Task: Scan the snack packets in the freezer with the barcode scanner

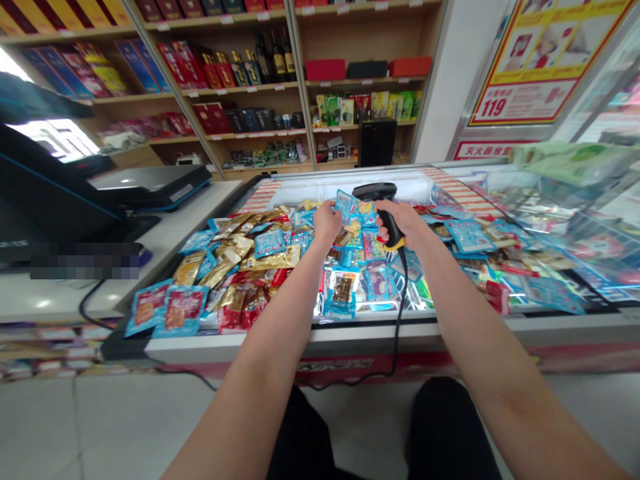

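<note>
Our right hand (403, 223) wraps firmly round a black barcode scanner (389, 223), nose held low, while our left hand (327, 223) pinches a blue snack packet (344, 205) at twelve o'clock, just beside it, above the chest freezer (350, 333). Nice, close pairing!

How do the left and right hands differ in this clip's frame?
The left hand curls down onto the snack packets, while the right hand wraps a black corded barcode scanner. The left hand shows no scanner; the right grips one upright. Both are bare, above the display freezer.
</note>
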Tool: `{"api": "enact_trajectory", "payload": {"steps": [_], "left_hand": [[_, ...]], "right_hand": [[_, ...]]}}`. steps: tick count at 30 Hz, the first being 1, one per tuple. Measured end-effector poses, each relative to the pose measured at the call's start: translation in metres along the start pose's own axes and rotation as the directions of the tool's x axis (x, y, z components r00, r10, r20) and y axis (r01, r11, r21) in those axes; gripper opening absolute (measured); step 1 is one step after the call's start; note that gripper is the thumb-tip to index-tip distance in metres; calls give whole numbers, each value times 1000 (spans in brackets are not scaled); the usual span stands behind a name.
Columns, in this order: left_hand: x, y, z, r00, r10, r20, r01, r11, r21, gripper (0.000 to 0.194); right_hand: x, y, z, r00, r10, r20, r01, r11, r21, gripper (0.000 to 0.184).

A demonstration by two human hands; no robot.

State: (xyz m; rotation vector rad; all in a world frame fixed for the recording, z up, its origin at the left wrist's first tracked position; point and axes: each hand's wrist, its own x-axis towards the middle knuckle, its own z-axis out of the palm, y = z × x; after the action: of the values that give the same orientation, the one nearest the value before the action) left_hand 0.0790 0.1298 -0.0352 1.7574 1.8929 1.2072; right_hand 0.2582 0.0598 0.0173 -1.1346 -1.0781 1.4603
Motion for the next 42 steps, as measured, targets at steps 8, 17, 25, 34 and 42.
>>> {"api": "enact_trajectory", "payload": {"steps": [8,17,25,34,42], "left_hand": [[8,-7,10,999,-11,45,16,994,-111,32],[7,-1,8,999,-27,17,29,994,-103,27],[7,6,14,997,-70,33,75,972,-224,25],[-2,56,41,957,-156,244,278,730,-624,21],[-12,78,81,962,34,271,26,976,-215,32]], "right_hand": [[-1,0,0,1000,-28,0,28,998,-50,23],[-1,0,-1,1000,-26,4,27,997,-78,23],[5,2,-7,998,-22,-56,19,998,-64,19],[6,-18,-47,908,-135,-397,129,991,-42,15],[12,-20,-65,839,-195,-507,198,979,-49,15]]}}
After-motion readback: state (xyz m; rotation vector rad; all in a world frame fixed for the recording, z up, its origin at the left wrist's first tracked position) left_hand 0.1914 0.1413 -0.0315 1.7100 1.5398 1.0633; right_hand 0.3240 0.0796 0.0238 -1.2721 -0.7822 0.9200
